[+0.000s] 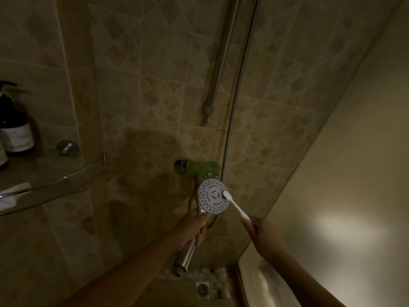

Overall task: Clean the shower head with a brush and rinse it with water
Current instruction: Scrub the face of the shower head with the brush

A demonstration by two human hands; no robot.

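Left hand point(192, 227) curls its fingers round the chrome handle of the shower head point(212, 196), held low before the tiled wall point(143, 96) with its white face turned to the camera. Right hand point(260, 232) grips the white brush point(235, 206) by its handle end, the bristle tip touching the face just right of centre.

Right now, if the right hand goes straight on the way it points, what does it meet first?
The shower head: the right hand points up-left along the white brush, whose tip seems to rest near the face's centre. The hand itself would likely reach the rim nearest it; depth unclear.
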